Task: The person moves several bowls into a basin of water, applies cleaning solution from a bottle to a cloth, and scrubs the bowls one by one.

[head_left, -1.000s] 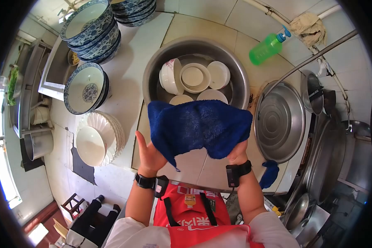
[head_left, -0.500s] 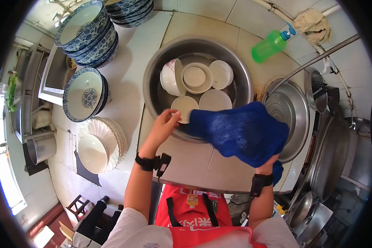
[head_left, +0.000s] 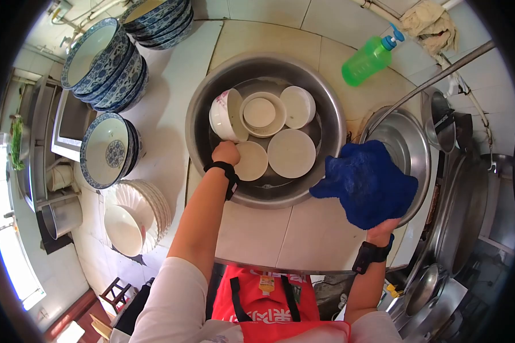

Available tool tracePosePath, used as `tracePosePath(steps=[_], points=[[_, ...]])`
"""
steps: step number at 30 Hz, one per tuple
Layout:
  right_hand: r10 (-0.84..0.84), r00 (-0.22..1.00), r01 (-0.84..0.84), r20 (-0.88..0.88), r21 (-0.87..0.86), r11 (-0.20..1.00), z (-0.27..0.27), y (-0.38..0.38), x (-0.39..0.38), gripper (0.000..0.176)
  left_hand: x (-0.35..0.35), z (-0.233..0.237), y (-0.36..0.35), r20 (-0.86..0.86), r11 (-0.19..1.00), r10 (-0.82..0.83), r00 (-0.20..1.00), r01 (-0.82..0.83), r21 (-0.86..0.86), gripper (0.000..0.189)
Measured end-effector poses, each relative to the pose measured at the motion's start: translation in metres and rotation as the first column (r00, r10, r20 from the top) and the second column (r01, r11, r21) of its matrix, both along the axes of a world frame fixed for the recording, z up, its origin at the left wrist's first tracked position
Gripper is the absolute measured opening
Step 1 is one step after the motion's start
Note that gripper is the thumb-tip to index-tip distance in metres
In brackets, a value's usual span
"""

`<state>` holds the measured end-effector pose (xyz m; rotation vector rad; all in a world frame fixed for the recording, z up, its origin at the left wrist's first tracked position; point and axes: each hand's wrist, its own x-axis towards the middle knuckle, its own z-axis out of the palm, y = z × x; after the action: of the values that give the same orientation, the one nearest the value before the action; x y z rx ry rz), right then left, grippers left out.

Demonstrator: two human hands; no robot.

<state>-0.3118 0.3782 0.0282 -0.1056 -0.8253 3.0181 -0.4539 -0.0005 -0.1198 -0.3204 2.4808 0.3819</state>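
Observation:
My left hand (head_left: 225, 153) reaches into the large steel basin (head_left: 200, 103) and grips the edge of a small white bowl (head_left: 252, 160) lying in it. My right hand (head_left: 382, 228) is mostly hidden under the blue towel (head_left: 367, 182) it holds up at the right, over the counter edge and a second basin. Other white bowls and plates lie in the basin: a flowered bowl on its side (head_left: 223, 114), a plate (head_left: 292, 152), a nested bowl (head_left: 261, 113).
An empty steel basin (head_left: 409, 143) stands at the right. A green soap bottle (head_left: 367, 58) lies behind it. Stacks of blue-patterned bowls (head_left: 100, 63) (head_left: 107, 150) and white scalloped plates (head_left: 137, 211) sit on the left. Pots and a sink are at far right.
My left hand let go of the towel and moved into the basin onto the small white bowl. My right hand carried the towel to the right.

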Motion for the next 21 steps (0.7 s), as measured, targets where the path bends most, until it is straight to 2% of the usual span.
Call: tracePosePath(steps=[4, 5, 7, 8, 10, 11, 12, 13, 14, 16, 17, 18, 19, 20, 21], points=[[0.01, 0.999, -0.01, -0.041, 0.002, 1.0, 0.004, -0.02, -0.019, 0.058, 0.001, -0.044, -0.008, 0.039, 0.996, 0.081, 0.996, -0.082, 0.018, 0.031], [0.051, 0.998, -0.052, -0.028, -0.043, 0.998, 0.009, -0.029, -0.027, 0.055, -0.001, -0.061, -0.014, 0.042, 0.997, 0.079, 0.996, -0.079, 0.014, 0.031], [0.095, 0.995, -0.096, -0.013, -0.092, 0.991, 0.012, -0.045, -0.039, 0.053, -0.006, -0.089, -0.022, 0.273, 0.987, -0.141, 0.952, 0.155, -0.031, 0.033], [0.106, 0.993, -0.11, -0.057, -0.077, 0.991, 0.013, -0.05, -0.045, 0.053, -0.003, -0.093, -0.023, 0.274, 0.988, -0.139, 0.952, 0.154, -0.031, 0.033], [0.119, 0.986, -0.126, -0.115, -0.058, 0.99, 0.02, -0.063, -0.059, 0.052, -0.008, -0.079, -0.018, 0.348, 0.91, -0.376, 0.859, 0.413, -0.036, 0.032], [0.148, 0.977, -0.165, -0.155, -0.104, 0.981, 0.027, -0.072, -0.062, 0.052, -0.009, -0.071, -0.016, 0.349, 0.91, -0.376, 0.858, 0.414, -0.037, 0.032], [0.175, 0.965, -0.205, -0.193, -0.151, 0.967, 0.031, -0.078, -0.061, 0.052, -0.008, -0.062, -0.015, 0.345, 0.973, -0.232, 0.909, 0.219, 0.078, 0.031], [0.176, 0.966, -0.207, -0.192, -0.156, 0.966, 0.027, -0.078, -0.059, 0.052, -0.007, -0.051, -0.015, 0.356, 0.982, -0.079, 0.931, 0.011, 0.189, 0.03], [0.141, 0.979, -0.163, -0.148, -0.152, 0.975, 0.019, -0.077, -0.055, 0.053, -0.005, -0.039, -0.015, 0.354, 0.983, -0.078, 0.932, 0.011, 0.185, 0.03], [0.104, 0.989, -0.12, -0.108, -0.145, 0.982, 0.009, -0.074, -0.051, 0.053, 0.005, -0.014, -0.011, 0.149, 0.922, -0.383, 0.912, 0.366, 0.126, 0.032], [0.096, 0.995, -0.098, -0.022, -0.14, 0.985, 0.005, -0.072, -0.05, 0.055, 0.01, -0.003, -0.007, 0.148, 0.922, -0.383, 0.912, 0.367, 0.124, 0.032], [0.085, 0.994, -0.076, 0.064, -0.135, 0.988, 0.004, -0.071, -0.048, 0.056, 0.016, 0.006, -0.003, 0.03, 0.956, -0.282, 0.959, 0.278, 0.097, 0.034], [0.082, 0.995, -0.073, 0.063, -0.139, 0.988, 0.007, -0.073, -0.048, 0.056, 0.022, 0.016, 0.0, -0.091, 0.979, -0.178, 0.98, 0.185, 0.082, 0.038], [0.114, 0.993, -0.109, 0.022, -0.157, 0.982, 0.011, -0.076, -0.048, 0.057, 0.028, 0.025, 0.0, -0.091, 0.979, -0.182, 0.979, 0.189, 0.078, 0.038], [0.144, 0.989, -0.145, -0.02, -0.173, 0.974, 0.017, -0.079, -0.049, 0.059, 0.033, 0.037, 0.001, -0.185, 0.962, -0.268, 0.946, 0.272, -0.004, 0.041]])
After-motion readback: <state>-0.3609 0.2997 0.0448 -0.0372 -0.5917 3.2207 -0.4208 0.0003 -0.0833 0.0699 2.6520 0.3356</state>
